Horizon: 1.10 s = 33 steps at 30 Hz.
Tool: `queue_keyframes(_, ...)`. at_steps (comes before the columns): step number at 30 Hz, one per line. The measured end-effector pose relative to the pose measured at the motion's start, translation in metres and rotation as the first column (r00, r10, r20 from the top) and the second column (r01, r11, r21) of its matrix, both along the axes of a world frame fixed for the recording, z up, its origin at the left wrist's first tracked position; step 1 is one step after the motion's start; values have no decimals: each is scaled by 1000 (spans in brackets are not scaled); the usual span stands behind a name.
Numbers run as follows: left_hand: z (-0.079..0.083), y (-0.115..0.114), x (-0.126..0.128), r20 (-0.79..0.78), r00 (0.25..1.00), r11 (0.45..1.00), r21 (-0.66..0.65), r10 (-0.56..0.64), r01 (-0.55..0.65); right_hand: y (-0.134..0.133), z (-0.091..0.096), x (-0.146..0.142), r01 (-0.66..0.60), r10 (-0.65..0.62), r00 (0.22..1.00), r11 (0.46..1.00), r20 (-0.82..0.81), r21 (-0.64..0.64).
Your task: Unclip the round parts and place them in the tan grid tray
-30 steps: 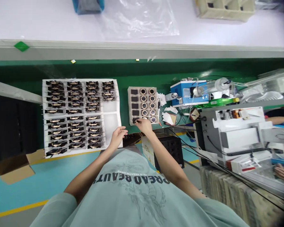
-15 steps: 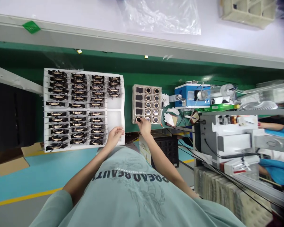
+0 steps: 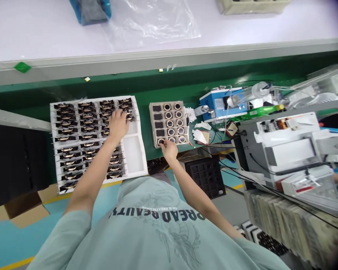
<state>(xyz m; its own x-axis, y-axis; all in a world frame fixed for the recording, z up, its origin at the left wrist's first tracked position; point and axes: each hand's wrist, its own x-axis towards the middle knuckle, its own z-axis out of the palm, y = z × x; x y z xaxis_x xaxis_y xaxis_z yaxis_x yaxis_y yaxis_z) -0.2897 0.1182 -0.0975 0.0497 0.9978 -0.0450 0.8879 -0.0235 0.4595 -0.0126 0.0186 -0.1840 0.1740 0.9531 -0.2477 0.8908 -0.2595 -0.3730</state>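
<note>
White foam makes up the wide tray [image 3: 134,152] on the left of the green worktop [image 3: 144,108], its columns filled with black clips [image 3: 67,132] that carry thin gold-coloured parts and show wire-like ends at their sides. The left hand [image 3: 118,125] lies over the upper right part of this tray, palm down, fingers partly bent and their tips at the nearest clip in the rightmost column; whether they grip it, I cannot tell.

To the right, well apart from the foam, stands a smaller clear plastic tray [image 3: 152,129] with three columns of pockets. Dark squares [image 3: 158,125] sit in the upper four pockets of its left column, and round, pale-rimmed pieces fill the middle and right columns. One round piece [image 3: 160,142] is in the bottom left pocket, and the right hand [image 3: 169,149] is there, thumb and forefinger close together at its edge, the other fingers curled; I cannot tell if the piece is pinched or only touched.

Beside the clear tray lie torn white papers [image 3: 199,135], and behind them stands a blue machine [image 3: 224,104]. A green bottle [image 3: 263,111] lies on its side farther right. On the shelf above, a crumpled clear plastic bag [image 3: 157,20] is spread near a blue bin [image 3: 92,11].
</note>
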Motion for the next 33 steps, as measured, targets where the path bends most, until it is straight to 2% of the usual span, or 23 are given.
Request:
queue_keyframes(2,-4,26,-4,-104,989,993,-41,-110,106,0,3,1,6,-7,1000,1000,-20,-10)
queue_keyframes(4,-9,40,-8,-154,964,975,-69,-219,211,-1,6,4,10,-11,999,1000,-47,-23)
queue_keyframes(7,-14,44,-17,-194,927,948,-59,-320,314,-8,13,11,-17,15,992,1000,-123,-12)
queue_keyframes(9,-14,44,-21,-220,917,943,-62,-332,326,-18,17,17,-39,42,982,999,-182,18)
queue_keyframes(13,-1,47,-20,-200,939,959,-84,-281,269,-47,24,33,8,14,946,998,-324,64)
queue_keyframes(16,22,41,-13,-31,988,988,-31,-154,153,-61,30,42,102,-74,873,994,-481,33)
queue_keyframes(19,44,14,14,223,974,999,24,42,-49,-56,44,40,169,-130,746,986,-653,-3)
queue_keyframes(20,49,1,30,370,920,991,-10,129,-135,-50,51,37,172,-126,679,985,-723,-10)
queue_keyframes(22,56,-30,72,545,812,978,-120,208,-170,-35,69,30,150,-96,511,989,-854,-21)
queue_keyframes(23,58,-46,95,712,636,953,-265,296,-147,-29,78,28,136,-80,433,990,-898,-22)
queue_keyframes(24,61,-62,117,803,452,915,-393,388,-88,-23,88,27,129,-69,382,991,-922,-21)
queue_keyframes(25,64,-75,138,829,311,874,-485,465,-15,-19,96,28,135,-69,363,991,-929,-21)
queue_keyframes(26,68,-87,155,829,197,837,-544,524,62,-16,103,30,155,-84,369,988,-926,-28)
queue_keyframes(27,72,-95,168,819,115,813,-573,562,104,-16,108,34,183,-111,384,982,-916,-43)
queue_keyframes(30,82,-107,187,809,-15,804,-581,587,125,-20,121,51,240,-189,385,966,-903,-100)
queue_keyframes(33,86,-104,193,808,-28,801,-579,589,152,-24,131,67,208,-159,400,975,-903,-79)
